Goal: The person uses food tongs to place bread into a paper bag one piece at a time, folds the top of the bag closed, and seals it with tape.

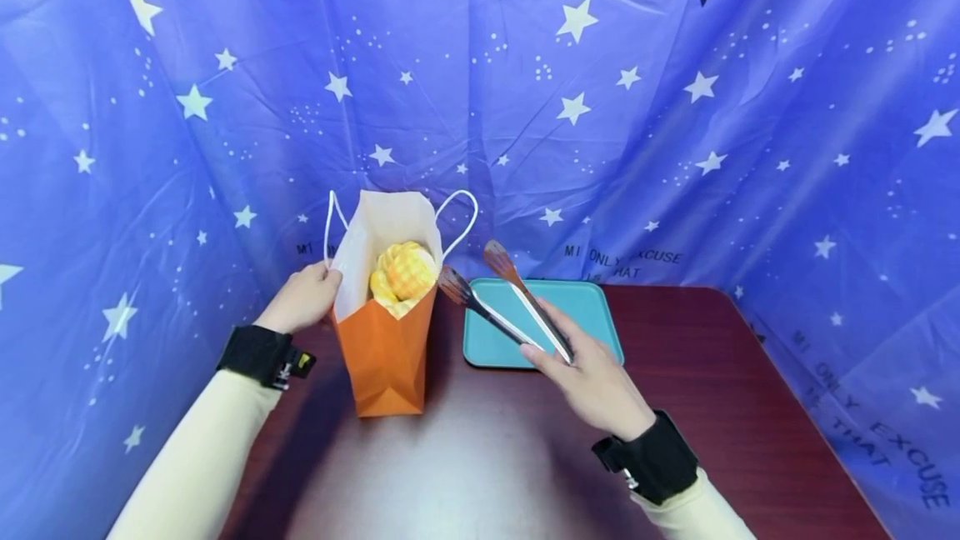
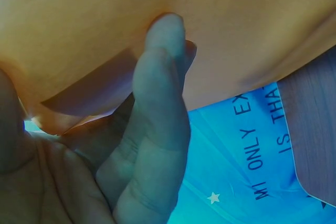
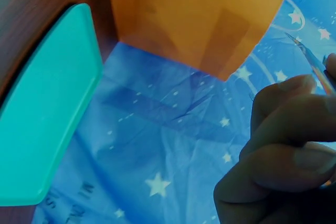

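An orange paper bag (image 1: 386, 361) with a white inside and white cord handles stands upright on the table, its top wide apart. Inside it lie yellow bread pieces, the uppermost a bun (image 1: 412, 272) with a criss-cross top. My left hand (image 1: 303, 297) grips the bag's left upper edge; in the left wrist view, its fingers (image 2: 157, 103) lie against the orange paper. Between the thumb and fingers of my right hand (image 1: 592, 382) is a pair of tongs (image 1: 525, 307) with brown tips. The tips are apart with nothing between them, just right of the bag's mouth.
A turquoise tray (image 1: 600, 323) lies behind the tongs, on the dark red wooden table (image 1: 697, 407). Blue star-printed cloth (image 1: 517, 107) hangs close around the back and both sides.
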Tool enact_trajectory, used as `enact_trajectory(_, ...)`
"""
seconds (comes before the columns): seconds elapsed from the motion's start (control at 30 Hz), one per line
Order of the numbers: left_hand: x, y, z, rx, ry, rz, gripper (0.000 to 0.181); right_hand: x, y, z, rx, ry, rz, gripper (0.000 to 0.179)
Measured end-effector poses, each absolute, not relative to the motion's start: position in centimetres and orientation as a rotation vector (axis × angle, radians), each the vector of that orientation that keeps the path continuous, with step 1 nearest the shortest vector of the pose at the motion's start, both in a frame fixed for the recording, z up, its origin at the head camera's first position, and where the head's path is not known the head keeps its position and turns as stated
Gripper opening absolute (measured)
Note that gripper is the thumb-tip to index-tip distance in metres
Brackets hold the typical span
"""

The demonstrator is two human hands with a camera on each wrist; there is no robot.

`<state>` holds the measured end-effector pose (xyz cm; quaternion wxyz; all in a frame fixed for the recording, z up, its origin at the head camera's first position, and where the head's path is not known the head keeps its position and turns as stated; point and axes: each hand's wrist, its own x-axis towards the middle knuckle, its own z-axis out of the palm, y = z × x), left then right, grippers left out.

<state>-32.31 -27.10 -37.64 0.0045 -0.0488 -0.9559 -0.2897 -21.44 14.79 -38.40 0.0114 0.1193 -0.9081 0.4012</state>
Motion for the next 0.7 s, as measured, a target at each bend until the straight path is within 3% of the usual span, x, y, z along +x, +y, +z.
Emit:
enact_trajectory(0.43,-32.6,-27.0,-37.7,-0.142,-2.996,-0.953,0.055,-21.8,18.9,-41.0,0.063,-2.901,1.227,0.082)
enact_trajectory(0.7,-32.5,-27.1,-37.8,-0.105,-2.988,-1.057,0.055,-22.4,21.2,-42.5,0.028,-2.806,1.200,0.072)
